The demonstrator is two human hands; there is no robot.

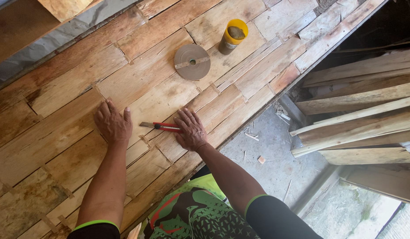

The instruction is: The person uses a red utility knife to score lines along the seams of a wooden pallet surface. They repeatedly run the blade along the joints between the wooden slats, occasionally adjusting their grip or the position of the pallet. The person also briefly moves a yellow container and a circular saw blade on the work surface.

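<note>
Your right hand (190, 129) lies flat, fingers together over the red-handled utility knife (163, 127) on the patched veneer surface (58, 132); left hand (112, 122) presses open beside it. Knife: light, rigid, sharp; grip the handle.

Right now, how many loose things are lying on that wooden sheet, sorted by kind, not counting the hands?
Utility knife, red, under the right hand: 1
Roll of brown tape: 1
Yellow-rimmed pot: 1
Total: 3
The left hand rests flat on the wooden sheet, holding nothing.
</note>
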